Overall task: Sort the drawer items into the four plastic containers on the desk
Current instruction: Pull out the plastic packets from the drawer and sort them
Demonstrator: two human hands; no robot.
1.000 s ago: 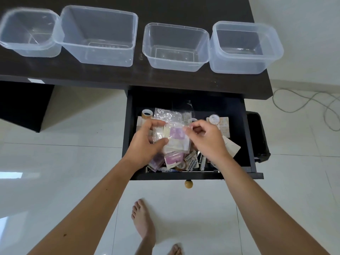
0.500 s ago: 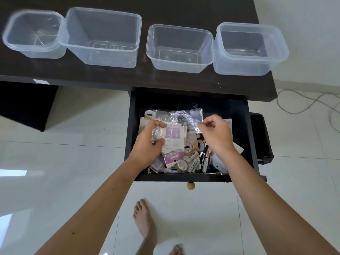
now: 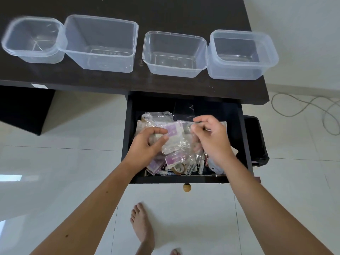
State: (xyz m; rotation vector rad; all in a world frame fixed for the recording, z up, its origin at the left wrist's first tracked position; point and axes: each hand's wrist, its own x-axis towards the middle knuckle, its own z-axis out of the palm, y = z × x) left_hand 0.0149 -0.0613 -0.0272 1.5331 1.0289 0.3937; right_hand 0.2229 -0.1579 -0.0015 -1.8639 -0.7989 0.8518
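Since that crinkly clear plastic bag with the purple-and-white sachets inside (image 3: 173,142) is basically all film, you're handling something very light, floppy and a bit slick, so it'll sag and slide wherever you don't pinch it. It sits over the middle of the open dark wooden drawer (image 3: 245,144), just above the clutter. Your left hand (image 3: 147,146) is closed on its left edge, thumb on top and fingers curled under. Your right hand (image 3: 211,138) has its fingertips pinched narrow at the bag's upper right edge, though I honestly can't tell whether it has film between them or just sits beside it. I'd take it by the top edge with both hands so the sachets hang down instead of spilling.

All four clear plastic containers (image 3: 174,54) stand in a row along the far part of the dark desk top (image 3: 165,13), and they look empty, so the sorting has barely started.

Hard to read: your hands cover a good part of the drawer. At its front edge you can make out a roll of tape (image 3: 179,168) and some small batteries or tubes (image 3: 200,161), but the labels are too small. The back of the drawer is just shadow.
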